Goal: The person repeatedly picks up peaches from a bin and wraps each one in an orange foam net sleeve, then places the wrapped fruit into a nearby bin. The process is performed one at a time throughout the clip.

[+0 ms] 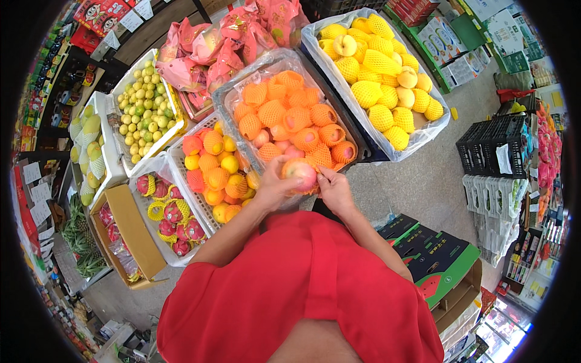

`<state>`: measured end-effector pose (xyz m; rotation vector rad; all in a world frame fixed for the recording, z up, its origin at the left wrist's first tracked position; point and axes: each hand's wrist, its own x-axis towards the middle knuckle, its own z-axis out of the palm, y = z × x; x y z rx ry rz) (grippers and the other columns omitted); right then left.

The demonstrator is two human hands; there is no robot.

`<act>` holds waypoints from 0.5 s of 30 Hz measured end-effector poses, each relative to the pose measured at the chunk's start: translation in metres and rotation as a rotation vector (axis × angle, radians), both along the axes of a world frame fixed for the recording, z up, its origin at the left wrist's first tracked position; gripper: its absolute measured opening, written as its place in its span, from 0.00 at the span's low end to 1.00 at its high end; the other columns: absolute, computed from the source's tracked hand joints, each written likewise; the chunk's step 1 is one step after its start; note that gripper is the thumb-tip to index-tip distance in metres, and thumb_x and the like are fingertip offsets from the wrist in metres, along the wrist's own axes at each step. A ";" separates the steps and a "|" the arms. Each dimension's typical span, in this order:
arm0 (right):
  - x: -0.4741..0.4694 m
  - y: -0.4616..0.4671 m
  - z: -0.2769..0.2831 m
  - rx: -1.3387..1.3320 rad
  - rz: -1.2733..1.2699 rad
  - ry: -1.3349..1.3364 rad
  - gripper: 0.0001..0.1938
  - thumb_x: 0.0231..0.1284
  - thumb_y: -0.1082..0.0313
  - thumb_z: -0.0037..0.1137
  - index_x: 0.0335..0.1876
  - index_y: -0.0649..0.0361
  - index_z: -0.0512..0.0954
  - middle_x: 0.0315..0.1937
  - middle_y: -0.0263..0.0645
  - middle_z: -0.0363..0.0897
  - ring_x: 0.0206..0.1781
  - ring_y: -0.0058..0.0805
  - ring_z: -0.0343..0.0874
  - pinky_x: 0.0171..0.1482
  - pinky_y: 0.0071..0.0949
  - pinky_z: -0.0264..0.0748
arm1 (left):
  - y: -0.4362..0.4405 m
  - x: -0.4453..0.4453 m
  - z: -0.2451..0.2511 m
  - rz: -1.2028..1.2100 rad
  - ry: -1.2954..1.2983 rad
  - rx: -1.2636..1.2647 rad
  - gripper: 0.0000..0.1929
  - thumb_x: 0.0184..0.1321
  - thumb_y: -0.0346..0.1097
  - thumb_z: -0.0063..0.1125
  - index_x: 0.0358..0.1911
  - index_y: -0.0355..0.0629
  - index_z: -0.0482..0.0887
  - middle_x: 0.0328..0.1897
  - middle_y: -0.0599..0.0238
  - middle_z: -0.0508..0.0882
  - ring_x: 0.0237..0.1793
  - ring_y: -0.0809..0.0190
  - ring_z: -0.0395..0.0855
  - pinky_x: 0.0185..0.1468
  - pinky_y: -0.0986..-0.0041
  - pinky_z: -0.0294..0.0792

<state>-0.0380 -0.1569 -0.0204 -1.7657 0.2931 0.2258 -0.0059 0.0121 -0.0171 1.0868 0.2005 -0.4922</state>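
Observation:
A pink and cream apple [301, 176] is gripped in my left hand [275, 182], with the thumb lying across its front. An orange foam net [285, 170] wraps part of the fruit. My right hand [335, 188] pinches the net at the apple's right side between thumb and fingertips. Both hands are over the near edge of a crate [223, 102] lined with clear plastic. In that crate lie several apples in orange foam nets [273, 113], and a few bare pink apples [261, 138] show among them.
To the right of the apples stands a box of yellow-netted peaches [381, 63]. On the left are a basket of oranges [217, 179], a tray of dragon fruit [173, 212] and a box of small yellow-green fruit [144, 111]. A black and green carton [426, 254] sits at my right.

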 end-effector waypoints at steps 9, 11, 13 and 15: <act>-0.003 0.016 0.026 -0.531 0.071 -0.241 0.04 0.52 0.74 0.51 0.32 0.66 0.74 0.26 0.55 0.77 0.31 0.55 0.79 0.35 0.45 0.76 | -0.009 -0.004 -0.034 0.020 -0.307 0.666 0.31 0.43 0.32 0.66 0.53 0.35 0.67 0.47 0.55 0.77 0.47 0.61 0.76 0.50 0.72 0.71; -0.005 0.016 0.024 -0.495 0.104 -0.282 0.03 0.52 0.75 0.50 0.31 0.66 0.73 0.26 0.56 0.77 0.31 0.55 0.78 0.35 0.45 0.75 | -0.018 -0.003 -0.004 0.007 -0.296 0.680 0.31 0.43 0.32 0.65 0.54 0.35 0.67 0.45 0.54 0.77 0.46 0.61 0.76 0.50 0.72 0.71; -0.006 0.016 0.024 -0.474 0.144 -0.301 0.04 0.53 0.75 0.51 0.33 0.66 0.73 0.27 0.55 0.77 0.32 0.53 0.79 0.35 0.43 0.76 | -0.019 -0.003 -0.007 0.002 -0.343 0.705 0.31 0.43 0.31 0.64 0.54 0.35 0.68 0.44 0.55 0.78 0.45 0.62 0.77 0.49 0.72 0.71; -0.006 0.013 0.022 -0.472 0.184 -0.293 0.05 0.55 0.75 0.53 0.37 0.66 0.74 0.28 0.53 0.79 0.33 0.49 0.81 0.35 0.39 0.76 | -0.019 -0.004 -0.007 0.019 -0.268 0.599 0.30 0.43 0.30 0.63 0.54 0.36 0.68 0.43 0.56 0.78 0.44 0.62 0.77 0.48 0.71 0.72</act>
